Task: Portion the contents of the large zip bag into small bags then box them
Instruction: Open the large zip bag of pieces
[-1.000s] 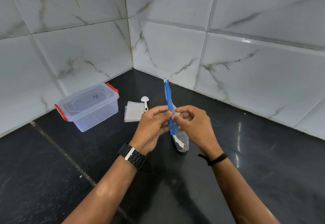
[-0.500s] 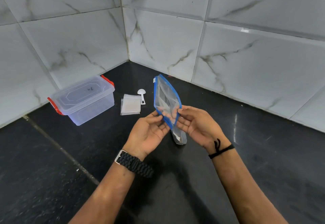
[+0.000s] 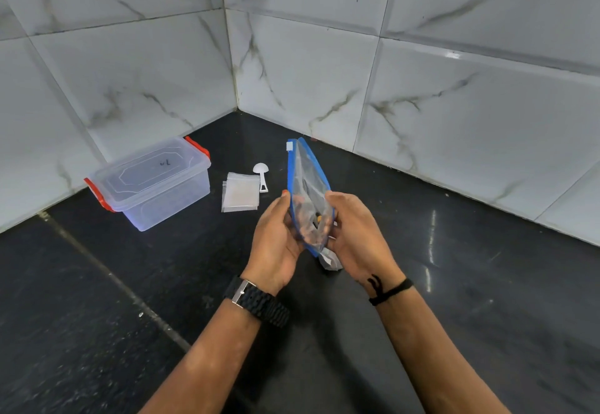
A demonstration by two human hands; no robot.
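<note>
- I have the large zip bag (image 3: 308,186) held up between both hands, above the dark counter (image 3: 454,283), with its blue-edged mouth spread wide and facing me.
- My left hand (image 3: 276,241) grips the left lip of the mouth, thumb up by the blue edge, fingers curled behind the film.
- My right hand (image 3: 354,235) grips the opposite lip, fingers curled round it, so the two hands hold the opening apart between them.
- I judge this to be the opening step: the bag is unzipped and spread, and nothing looks portioned yet.
- Some contents show through the film low in the bag, between my palms; they are too small for me to identify.
- The bag's lower end hangs below my hands; whether it touches the counter I cannot tell.
- The stack of small bags (image 3: 241,194) lies flat on the counter, left of and beyond my left hand, with the white scoop (image 3: 261,175) just beside it.
- The clear box (image 3: 152,183) sits further left by the wall, its lid on, red clips at both ends.
- Next, I reckon, one hand must free itself for the scoop or a small bag while the other keeps the mouth upright, lest the contents spill.
</note>
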